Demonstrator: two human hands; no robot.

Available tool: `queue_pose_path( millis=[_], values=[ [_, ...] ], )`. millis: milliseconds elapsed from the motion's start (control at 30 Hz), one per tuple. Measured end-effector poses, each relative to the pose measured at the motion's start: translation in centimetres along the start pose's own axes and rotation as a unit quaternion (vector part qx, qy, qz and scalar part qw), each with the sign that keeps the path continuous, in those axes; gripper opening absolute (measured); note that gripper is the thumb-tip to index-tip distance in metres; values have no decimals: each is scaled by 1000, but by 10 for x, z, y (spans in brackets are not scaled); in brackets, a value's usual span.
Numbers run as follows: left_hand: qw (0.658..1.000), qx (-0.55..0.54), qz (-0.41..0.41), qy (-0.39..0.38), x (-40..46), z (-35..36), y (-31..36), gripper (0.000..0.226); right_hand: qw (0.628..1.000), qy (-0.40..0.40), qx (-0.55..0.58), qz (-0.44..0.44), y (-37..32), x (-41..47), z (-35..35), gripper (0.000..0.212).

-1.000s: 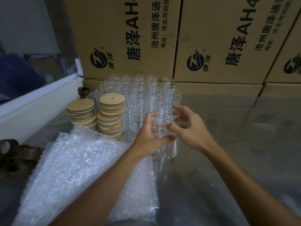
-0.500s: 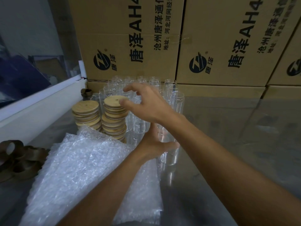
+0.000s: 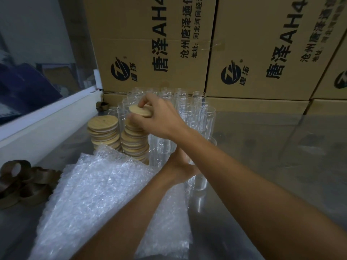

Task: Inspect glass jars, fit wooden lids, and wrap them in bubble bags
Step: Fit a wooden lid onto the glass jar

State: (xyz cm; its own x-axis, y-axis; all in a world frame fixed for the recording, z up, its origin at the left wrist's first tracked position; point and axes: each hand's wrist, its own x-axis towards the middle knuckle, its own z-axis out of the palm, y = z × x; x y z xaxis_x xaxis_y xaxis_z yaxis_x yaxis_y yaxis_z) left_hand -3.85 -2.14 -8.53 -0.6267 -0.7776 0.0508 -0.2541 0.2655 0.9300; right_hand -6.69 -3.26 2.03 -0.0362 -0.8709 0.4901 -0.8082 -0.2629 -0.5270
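Over the lid stacks near the desk's left edge, the R hand pinched one wooden lid w/ curled fingers and thumb, lifted clear of the stack. L hand gripped a jar upright beside the bubble bags; its fingers mostly hidden. More jars stood at the back edge. Boxes behind read "唐泽 AH4", "沧州唐泽通", "地址: 河北河间".
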Motion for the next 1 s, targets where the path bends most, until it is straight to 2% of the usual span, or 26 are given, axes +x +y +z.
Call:
queue_pose_path(
  millis=[100,167,267,400,533,733,800,933,1000],
  values=[
    [997,-52,52,-24,-2,0,-1,102,999,31,39,2,4,-9,-17,31],
    [998,-27,59,-26,-2,-2,-3,111,997,53,54,-3,12,-18,-30,28],
    [998,3,65,-9,-1,-2,-7,100,996,83,39,-17,27,-35,-49,25],
    [999,13,43,5,3,-1,-8,92,995,90,-22,-24,48,-59,-63,34],
    [999,6,45,13,5,0,-8,95,995,64,-82,-11,69,-82,-63,43],
    [998,-19,55,12,7,3,-10,84,992,27,-121,35,85,-103,-53,68],
    [998,-20,62,8,7,2,-10,79,992,24,-120,37,85,-103,-51,65],
    [997,-32,71,6,6,2,-11,74,991,35,-125,33,89,-101,-43,38],
    [997,-32,74,8,7,2,-12,76,990,51,-125,28,92,-100,-40,33]
  ],
)
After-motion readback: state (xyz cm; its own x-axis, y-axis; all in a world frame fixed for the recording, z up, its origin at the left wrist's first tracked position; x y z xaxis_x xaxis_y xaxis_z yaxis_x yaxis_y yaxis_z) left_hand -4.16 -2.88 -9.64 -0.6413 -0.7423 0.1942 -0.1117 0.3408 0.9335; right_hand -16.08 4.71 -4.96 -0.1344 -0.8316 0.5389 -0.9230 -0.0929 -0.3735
